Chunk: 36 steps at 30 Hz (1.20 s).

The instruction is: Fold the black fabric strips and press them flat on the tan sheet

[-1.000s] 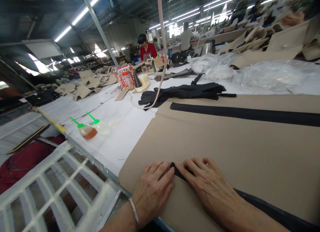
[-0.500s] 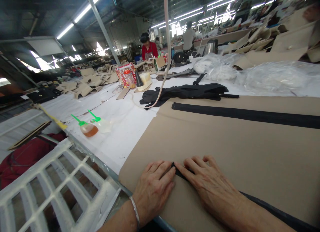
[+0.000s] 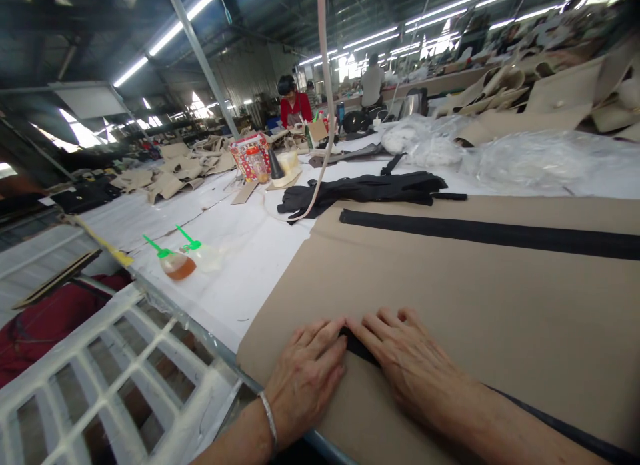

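A black fabric strip lies along the near side of a large beige sheet. My left hand has its thumb and index finger closed at the strip's end. My right hand rests on the strip just beside it, fingers spread and index fingertip near the same end; its thumb is hidden. Under my right hand and forearm the strip is covered, and it shows again at the lower right. Another black strip lies flat across the far part of the sheet.
Beyond the sheet are bunched black strips, a pale hose and clear plastic. Two green-nozzled squeeze bottles stand left on the white tabletop. A white slatted rack adjoins the table edge. A person in red is farther back.
My right hand has shifted slightly left and up, its index fingertip now closer to the left hand's fingers. More of the black strip shows between the hands. The view has tilted slightly.
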Motion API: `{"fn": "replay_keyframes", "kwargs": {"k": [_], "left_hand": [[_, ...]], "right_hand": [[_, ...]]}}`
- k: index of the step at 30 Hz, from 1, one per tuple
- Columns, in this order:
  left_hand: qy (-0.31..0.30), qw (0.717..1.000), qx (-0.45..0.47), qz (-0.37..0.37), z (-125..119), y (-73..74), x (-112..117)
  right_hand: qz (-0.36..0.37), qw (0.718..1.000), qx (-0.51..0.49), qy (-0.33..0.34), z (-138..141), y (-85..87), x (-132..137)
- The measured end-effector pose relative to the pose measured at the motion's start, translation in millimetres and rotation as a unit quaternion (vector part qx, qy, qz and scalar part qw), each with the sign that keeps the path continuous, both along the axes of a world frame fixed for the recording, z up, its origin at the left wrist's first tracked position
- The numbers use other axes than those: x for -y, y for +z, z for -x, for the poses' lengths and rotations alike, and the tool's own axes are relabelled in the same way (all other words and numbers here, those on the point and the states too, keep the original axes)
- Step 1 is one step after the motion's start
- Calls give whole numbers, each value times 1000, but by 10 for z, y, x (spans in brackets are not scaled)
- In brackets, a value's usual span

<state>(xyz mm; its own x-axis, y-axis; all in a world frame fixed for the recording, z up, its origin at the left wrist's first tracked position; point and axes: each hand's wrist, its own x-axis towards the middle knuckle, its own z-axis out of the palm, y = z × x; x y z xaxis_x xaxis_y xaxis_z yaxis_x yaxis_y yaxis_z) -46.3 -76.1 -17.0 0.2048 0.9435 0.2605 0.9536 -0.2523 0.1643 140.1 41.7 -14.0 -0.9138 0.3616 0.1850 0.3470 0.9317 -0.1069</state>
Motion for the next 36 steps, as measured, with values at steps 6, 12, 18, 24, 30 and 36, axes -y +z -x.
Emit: {"fn": "replay_keyframes", "kwargs": {"k": [6,12,18,24,30,36], "left_hand": [[-53,998,-10,27,59,49,-82],[-64,997,6,46,70,72,-131],[-48,997,-13,52,-11,112,-168],[-35,997,-34,52,-85,143,-208],[-25,996,-62,52,-144,146,-199],[-20,994,-88,62,-193,172,-201]], "right_hand": [[39,998,-28,-32,-119,-56,19],[49,997,-47,33,-218,-32,-33],[4,996,-42,75,-306,-34,-87],[-7,996,-35,79,-372,-65,-71],[-9,996,-48,76,-438,-53,-76],[-19,997,-48,64,-588,-37,-51]]}}
